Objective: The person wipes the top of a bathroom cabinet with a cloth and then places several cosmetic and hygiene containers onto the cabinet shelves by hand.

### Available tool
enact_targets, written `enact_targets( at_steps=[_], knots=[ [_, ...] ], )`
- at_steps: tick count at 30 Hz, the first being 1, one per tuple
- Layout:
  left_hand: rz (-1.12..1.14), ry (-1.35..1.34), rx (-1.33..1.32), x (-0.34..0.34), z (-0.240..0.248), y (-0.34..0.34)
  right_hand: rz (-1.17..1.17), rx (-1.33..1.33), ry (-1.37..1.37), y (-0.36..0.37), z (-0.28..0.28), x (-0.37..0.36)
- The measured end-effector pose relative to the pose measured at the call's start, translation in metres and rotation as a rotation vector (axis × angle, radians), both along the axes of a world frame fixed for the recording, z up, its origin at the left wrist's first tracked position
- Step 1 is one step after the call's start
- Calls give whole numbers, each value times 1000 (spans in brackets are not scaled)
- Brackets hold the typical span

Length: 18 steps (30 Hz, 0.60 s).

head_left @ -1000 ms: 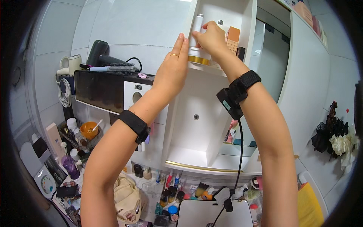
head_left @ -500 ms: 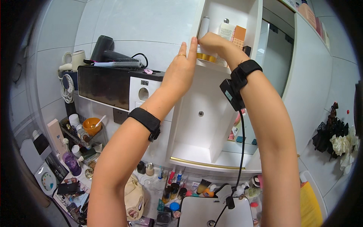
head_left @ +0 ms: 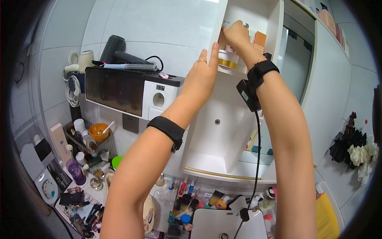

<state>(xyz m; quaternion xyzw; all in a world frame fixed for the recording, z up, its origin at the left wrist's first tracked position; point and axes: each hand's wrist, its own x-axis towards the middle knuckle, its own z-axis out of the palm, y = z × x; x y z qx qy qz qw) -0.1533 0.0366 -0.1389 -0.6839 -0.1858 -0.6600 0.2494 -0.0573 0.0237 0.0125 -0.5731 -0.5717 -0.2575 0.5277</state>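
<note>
My right hand (head_left: 238, 35) reaches into the upper shelf of a white wall cabinet (head_left: 217, 99). Its fingers curl down among the containers by the shelf's left wall; what they grip, if anything, is hidden. Just below it stands a white jar with a gold band (head_left: 227, 63) at the shelf's front. An orange box (head_left: 260, 40) stands right of my wrist, beside a paler box partly covered by my hand. My left hand (head_left: 201, 77) is open, fingers stretched upward along the cabinet's left outer side. Black straps circle both forearms, and the right one carries a small black device.
Left of the cabinet, a black-and-white wall unit (head_left: 115, 92) carries a hair dryer (head_left: 113, 47) and a round brush (head_left: 131, 67). Below are a white sink (head_left: 211, 223), crowded bottles and an orange bowl (head_left: 98, 132). A black cable (head_left: 258, 155) hangs from my right wrist device.
My right hand has moved up and deeper into the shelf, uncovering more of the gold-banded jar. My left hand stays by the cabinet's side. The view has shifted slightly.
</note>
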Motion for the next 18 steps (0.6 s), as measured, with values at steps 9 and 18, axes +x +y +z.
enact_targets(
  at_steps=[9, 18],
  knots=[
    [15, 73, -128, 1, -3, -15, -1, -305, -119, -14, 31, 1],
    [27, 47, -135, 1, -5, -15, 79, -207, -218, -25, 31, 13]
  ],
)
